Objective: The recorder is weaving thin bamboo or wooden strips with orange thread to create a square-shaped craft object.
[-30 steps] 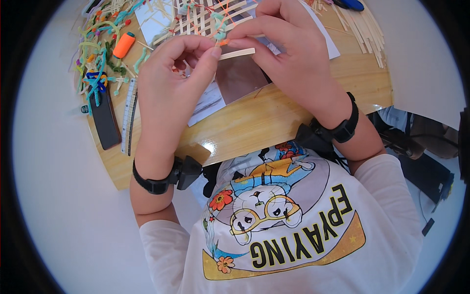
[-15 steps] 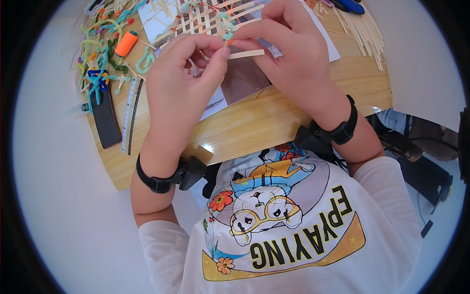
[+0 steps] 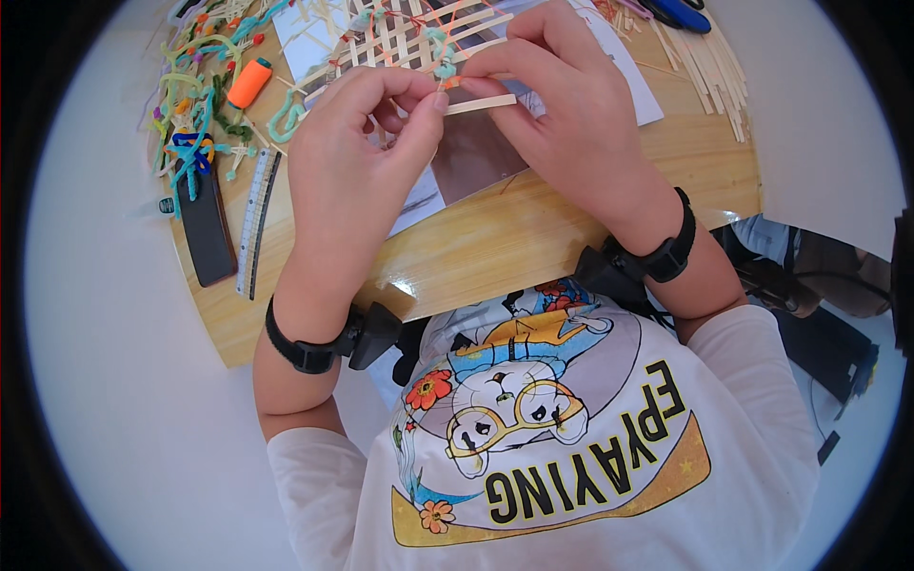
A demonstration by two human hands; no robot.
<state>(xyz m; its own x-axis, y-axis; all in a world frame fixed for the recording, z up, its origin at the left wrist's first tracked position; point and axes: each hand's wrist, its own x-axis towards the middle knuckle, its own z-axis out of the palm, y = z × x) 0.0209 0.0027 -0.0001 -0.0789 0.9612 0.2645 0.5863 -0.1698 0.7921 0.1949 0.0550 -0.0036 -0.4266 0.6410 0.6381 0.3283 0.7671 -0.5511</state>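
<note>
A woven lattice of pale wooden strips (image 3: 405, 43), threaded with thin orange and red strands, lies at the top of the view. My left hand (image 3: 338, 152) is closed in a pinch at its near edge, thumb and forefinger on the end of a flat wooden strip (image 3: 481, 104). Close beside it, my right hand (image 3: 576, 114) pinches a small orange strand (image 3: 453, 83) by the lattice corner; its exact form is too small to tell. A pale green fuzzy pipe cleaner (image 3: 441, 57) winds along the lattice just above the fingertips.
Printed sheets (image 3: 481, 157) lie beneath the lattice. At left are tangled pipe cleaners (image 3: 200, 57), an orange bottle (image 3: 249, 84), a ruler (image 3: 253, 224) and a dark case (image 3: 205, 228). Loose wooden strips (image 3: 705, 71) and a blue-handled tool (image 3: 681, 11) lie at right.
The right fingertips have shifted slightly right, showing more of the orange strand. The lattice sits a touch lower in view. Both hands keep their pinches.
</note>
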